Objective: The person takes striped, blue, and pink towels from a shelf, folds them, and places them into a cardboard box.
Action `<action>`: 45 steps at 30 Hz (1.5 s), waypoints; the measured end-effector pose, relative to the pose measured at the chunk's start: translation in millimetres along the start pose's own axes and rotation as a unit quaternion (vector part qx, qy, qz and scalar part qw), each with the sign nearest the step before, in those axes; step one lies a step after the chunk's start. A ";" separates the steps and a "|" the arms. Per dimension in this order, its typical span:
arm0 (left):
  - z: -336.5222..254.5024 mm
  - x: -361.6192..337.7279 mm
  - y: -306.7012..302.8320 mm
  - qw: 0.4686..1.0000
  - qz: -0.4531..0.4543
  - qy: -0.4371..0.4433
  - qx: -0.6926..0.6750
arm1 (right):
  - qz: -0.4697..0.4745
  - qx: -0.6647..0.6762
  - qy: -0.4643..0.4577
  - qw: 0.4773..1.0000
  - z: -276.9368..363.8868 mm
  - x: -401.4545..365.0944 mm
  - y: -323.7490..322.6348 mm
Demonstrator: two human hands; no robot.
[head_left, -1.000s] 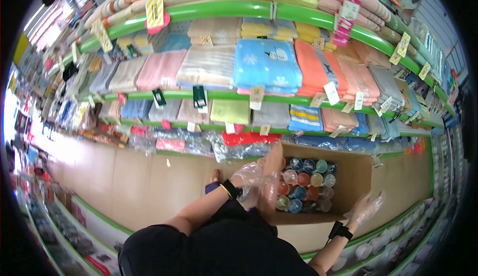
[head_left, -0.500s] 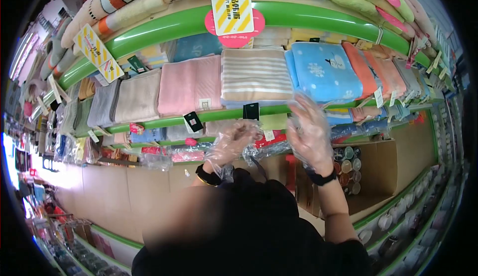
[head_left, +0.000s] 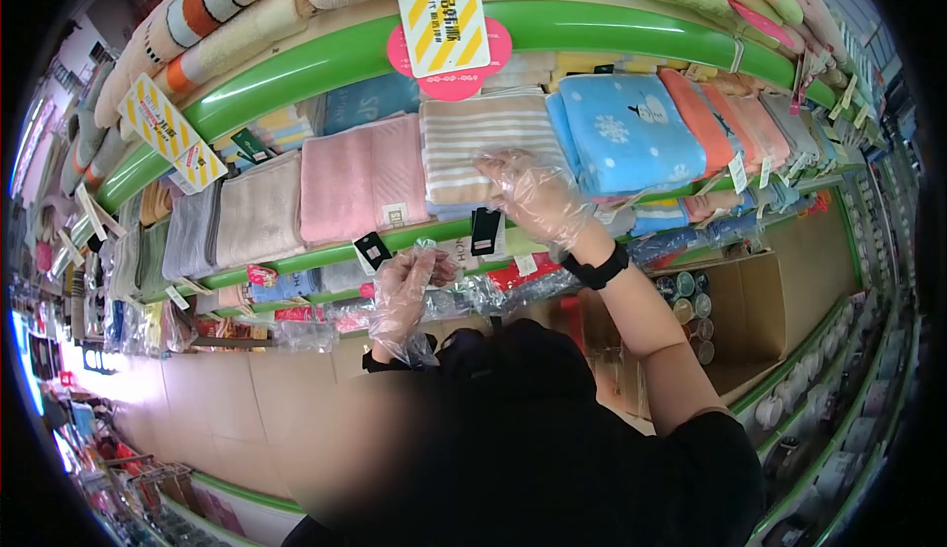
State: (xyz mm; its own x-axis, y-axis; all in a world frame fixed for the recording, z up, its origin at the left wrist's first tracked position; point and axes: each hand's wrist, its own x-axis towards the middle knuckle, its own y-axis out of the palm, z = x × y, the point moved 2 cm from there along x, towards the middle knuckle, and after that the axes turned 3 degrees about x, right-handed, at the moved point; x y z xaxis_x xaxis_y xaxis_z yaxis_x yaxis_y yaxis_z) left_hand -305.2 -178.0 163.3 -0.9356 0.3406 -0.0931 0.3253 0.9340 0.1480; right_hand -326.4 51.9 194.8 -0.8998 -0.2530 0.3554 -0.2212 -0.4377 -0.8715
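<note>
Both my hands wear clear plastic gloves. My right hand (head_left: 533,192), a black band on its wrist, is raised with fingers spread against the front of a beige striped towel stack (head_left: 473,133) on the middle shelf. My left hand (head_left: 406,291) hangs lower, fingers curled together just under the green shelf edge (head_left: 326,256), close to a black price tag (head_left: 372,248). I see nothing held in it. A pink towel (head_left: 360,177) lies left of the striped stack, and a blue snowflake towel (head_left: 621,128) lies to its right.
Green shelves packed with folded towels fill the view. A yellow striped sign (head_left: 439,9) hangs above. Plastic-wrapped goods (head_left: 473,295) lie on the lower shelf. An open cardboard box (head_left: 760,320) of coloured cups (head_left: 691,300) stands at right on the floor.
I have turned from the box of cups to the towel shelf. My right hand rose from beside the box up to the striped towels. My left hand left the box and came up under the shelf edge.
</note>
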 end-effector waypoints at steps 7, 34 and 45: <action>11.7 -12.0 -1.0 1.000 0.012 0.001 -0.002 | -0.021 0.021 -0.141 0.990 15.2 18.2 -1.5; -4.9 11.1 4.0 0.996 0.028 0.082 -0.008 | -0.176 -0.049 -0.019 0.983 29.0 -36.8 6.3; -5.6 13.6 5.8 0.995 0.046 0.086 0.034 | -0.108 -0.064 0.028 0.992 16.7 -4.9 13.6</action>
State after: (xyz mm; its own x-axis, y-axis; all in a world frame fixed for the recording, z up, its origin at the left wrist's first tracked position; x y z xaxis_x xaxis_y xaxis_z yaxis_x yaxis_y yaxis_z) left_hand -316.9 -168.6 168.4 -0.9089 0.4077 0.0880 0.4145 0.9064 0.0812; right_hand -318.7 32.7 186.9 -0.8446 -0.1149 0.5230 -0.4545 -0.3624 -0.8137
